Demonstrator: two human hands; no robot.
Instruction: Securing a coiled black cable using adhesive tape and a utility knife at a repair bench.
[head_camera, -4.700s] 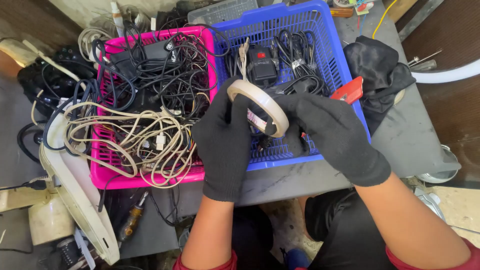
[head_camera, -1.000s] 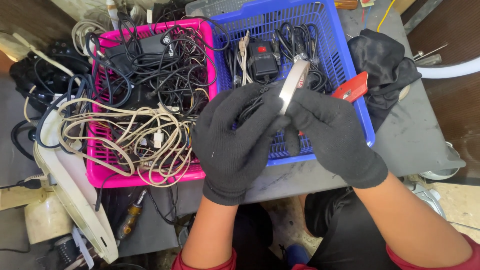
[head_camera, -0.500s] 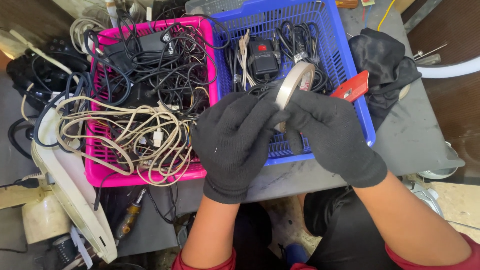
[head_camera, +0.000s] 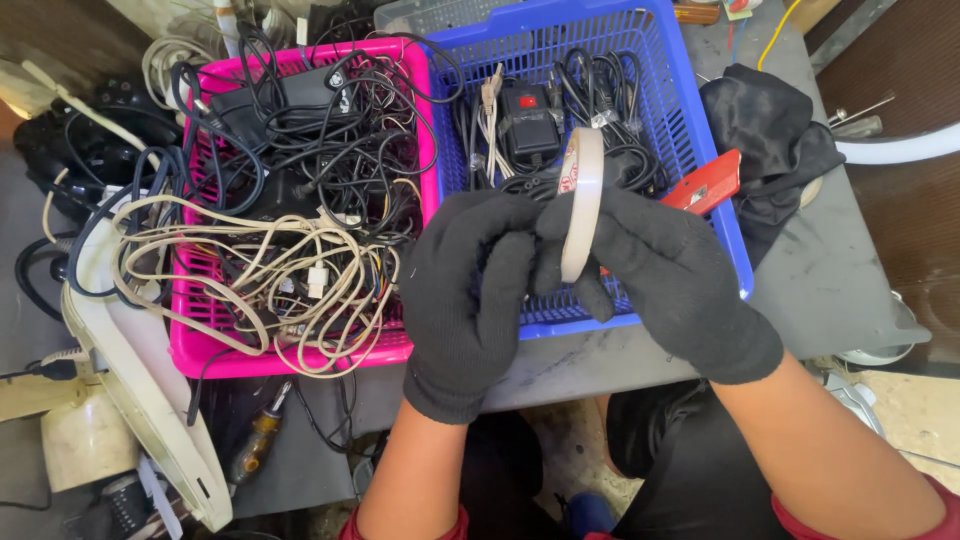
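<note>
Both gloved hands, left hand (head_camera: 468, 300) and right hand (head_camera: 672, 280), grip an edge-on roll of tape (head_camera: 581, 203) above the blue basket (head_camera: 700, 130) of black cables. A pink basket (head_camera: 215, 350) of tangled cords sits beside it on the table (head_camera: 840, 280).

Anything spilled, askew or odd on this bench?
Yes. Beige cables spill over the pink basket's front and left rim, tangled with black ones. A red cutter sits perched on the blue basket's right rim. Both hands hold the tape roll normally.
</note>
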